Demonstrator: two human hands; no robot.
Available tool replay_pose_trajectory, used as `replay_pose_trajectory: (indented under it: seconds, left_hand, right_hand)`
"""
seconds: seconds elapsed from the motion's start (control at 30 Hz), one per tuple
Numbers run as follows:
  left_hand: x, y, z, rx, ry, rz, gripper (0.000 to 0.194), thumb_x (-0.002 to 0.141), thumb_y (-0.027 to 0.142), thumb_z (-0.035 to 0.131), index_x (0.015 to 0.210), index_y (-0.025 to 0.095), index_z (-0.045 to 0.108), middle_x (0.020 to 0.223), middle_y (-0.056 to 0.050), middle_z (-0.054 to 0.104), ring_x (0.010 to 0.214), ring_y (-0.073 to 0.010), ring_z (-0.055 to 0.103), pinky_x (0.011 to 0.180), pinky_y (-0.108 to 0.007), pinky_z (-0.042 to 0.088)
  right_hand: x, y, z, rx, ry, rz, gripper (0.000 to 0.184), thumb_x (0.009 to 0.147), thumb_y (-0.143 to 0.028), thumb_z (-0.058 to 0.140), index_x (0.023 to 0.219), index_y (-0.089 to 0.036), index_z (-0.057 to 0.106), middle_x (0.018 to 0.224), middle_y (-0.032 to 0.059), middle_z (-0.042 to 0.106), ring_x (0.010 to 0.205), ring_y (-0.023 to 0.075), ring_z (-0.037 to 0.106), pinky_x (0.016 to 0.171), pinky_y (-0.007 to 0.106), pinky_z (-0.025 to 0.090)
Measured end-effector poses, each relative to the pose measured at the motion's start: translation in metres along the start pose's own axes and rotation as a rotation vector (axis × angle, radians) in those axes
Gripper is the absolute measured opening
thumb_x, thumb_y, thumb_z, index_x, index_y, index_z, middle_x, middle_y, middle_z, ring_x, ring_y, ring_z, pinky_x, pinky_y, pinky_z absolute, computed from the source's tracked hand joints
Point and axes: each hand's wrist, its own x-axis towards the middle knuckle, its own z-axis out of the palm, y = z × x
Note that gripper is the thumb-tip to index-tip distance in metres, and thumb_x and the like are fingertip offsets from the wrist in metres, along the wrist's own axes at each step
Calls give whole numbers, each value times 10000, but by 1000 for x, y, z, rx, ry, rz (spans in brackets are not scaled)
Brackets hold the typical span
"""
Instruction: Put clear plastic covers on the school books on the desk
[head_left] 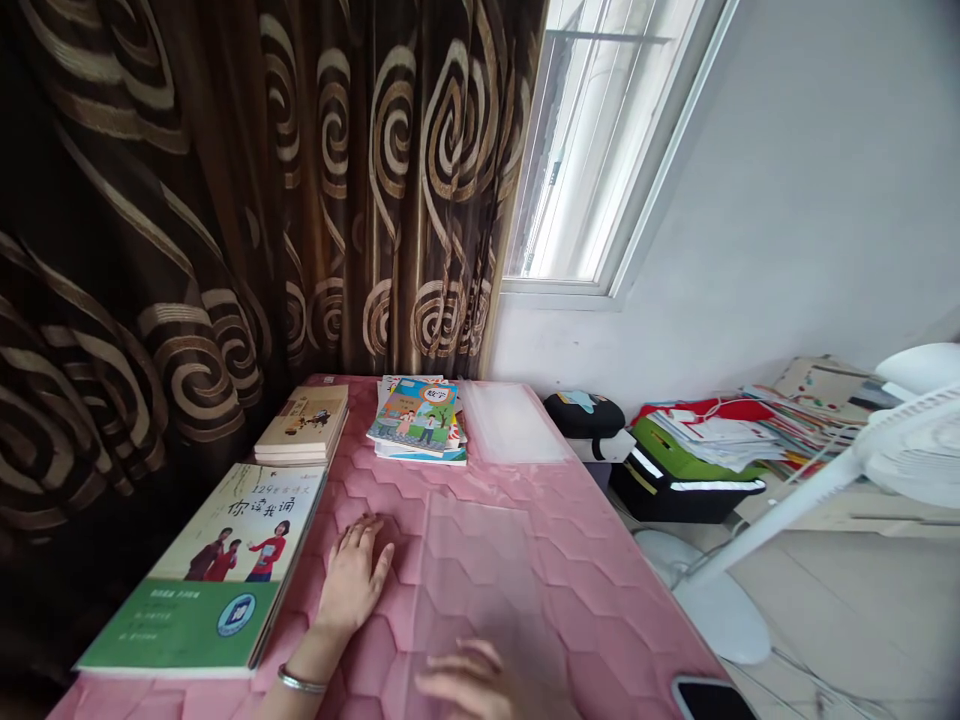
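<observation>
My left hand (352, 575) lies palm down on the pink quilted cover (367, 655), its fingers loosely stretched out and holding nothing. A metal bangle circles that wrist. Just to its right, a clear plastic book cover (480, 570) is spread flat on the pink surface. My right hand (469, 685) is at the lower edge of the picture, over the near part of this clear cover. Its fingers are partly stretched out and a little blurred; whether they press on the plastic I cannot tell.
Left lie a large green-and-white book (214, 570) and a stack of tan books (304, 425). Farther back are colourful textbooks (416, 415) and a pile of clear covers (514, 425). A phone (712, 700) rests at the near right edge. A white fan (780, 520) stands beyond.
</observation>
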Motion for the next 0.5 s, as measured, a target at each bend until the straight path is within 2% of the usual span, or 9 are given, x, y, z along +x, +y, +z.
replay_pose_trajectory:
  seconds: [0.07, 0.17, 0.23, 0.27, 0.37, 0.43, 0.5]
  left_hand:
    - [-1, 2, 0, 19, -16, 0, 375, 931, 395, 426, 1200, 204, 604, 1269, -96, 642, 1223, -238, 556, 1057, -452, 426]
    - [-1, 1, 1, 24, -23, -5, 356, 927, 380, 444, 1183, 202, 615, 1288, -94, 628, 1250, -234, 532, 1078, -451, 401]
    - [1, -1, 1, 19, -19, -11, 319, 916, 341, 463, 1152, 204, 629, 1289, -97, 624, 1250, -238, 530, 1068, -459, 409]
    - [2, -1, 1, 14, -12, -14, 298, 908, 310, 468, 1132, 207, 636, 1286, -98, 624, 1239, -241, 538, 1050, -467, 426]
    - [-2, 10, -4, -16, 36, 0, 281, 895, 218, 439, 1088, 195, 642, 1244, -115, 631, 1161, -248, 589, 970, -471, 494]
    - [-12, 32, -7, -40, 56, 58, 294, 903, 200, 417, 1096, 177, 637, 1213, -135, 634, 1131, -254, 606, 953, -467, 512]
    - [-30, 64, -7, -47, 17, 166, 300, 909, 221, 442, 1145, 197, 625, 1230, -131, 627, 1188, -265, 576, 983, -475, 500]
  right_hand:
    - [14, 9, -31, -101, 87, 199, 266, 937, -326, 446, 962, -357, 709, 1237, -11, 666, 1096, 206, 642, 949, 356, 503]
    - [31, 39, -78, -285, 188, 628, 277, 910, -304, 444, 1040, -234, 678, 1169, 118, 669, 1024, 246, 662, 877, 364, 517]
    - [34, 64, -94, -385, 177, 913, 277, 887, -283, 473, 1048, -178, 671, 1115, 172, 680, 997, 276, 670, 818, 358, 514]
    - [33, 74, -97, -393, 163, 998, 277, 896, -297, 469, 1037, -167, 669, 1098, 176, 687, 987, 277, 675, 786, 345, 509]
    - [24, 94, -90, -353, 134, 1087, 267, 924, -335, 449, 974, -174, 656, 1010, 134, 724, 955, 258, 687, 731, 304, 477]
    - [18, 99, -82, -296, 159, 1077, 239, 921, -344, 459, 943, -196, 645, 953, 89, 741, 925, 237, 694, 713, 280, 457]
    - [14, 101, -78, -212, 214, 1062, 208, 903, -353, 480, 899, -220, 639, 915, 54, 750, 887, 217, 699, 695, 263, 445]
